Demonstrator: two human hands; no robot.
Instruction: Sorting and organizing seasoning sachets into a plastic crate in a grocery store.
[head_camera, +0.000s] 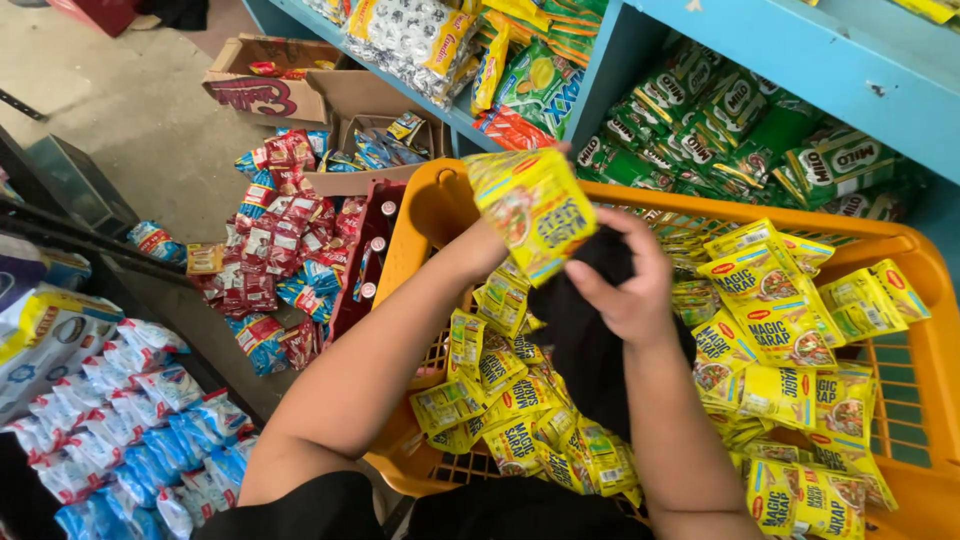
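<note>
Left hand (500, 225), mostly hidden, grips a strip of glossy yellow sachets (535, 210) raised above the orange plastic lattice basket (420, 210). Right hand (625, 285) closes its fingers on crumpled black cloth (575, 340) just beside it, over loose yellow packets (780, 300) filling the basket.

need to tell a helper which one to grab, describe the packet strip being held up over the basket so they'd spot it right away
Start at the big orange basket below the blue shelf; it is heaped with yellow sachets. Above its left rim, the left hand, mostly hidden behind the packet, lifts a yellow sachet strip, while the right hand grips a black cloth. This strip alone is raised clear of the heap.
</note>
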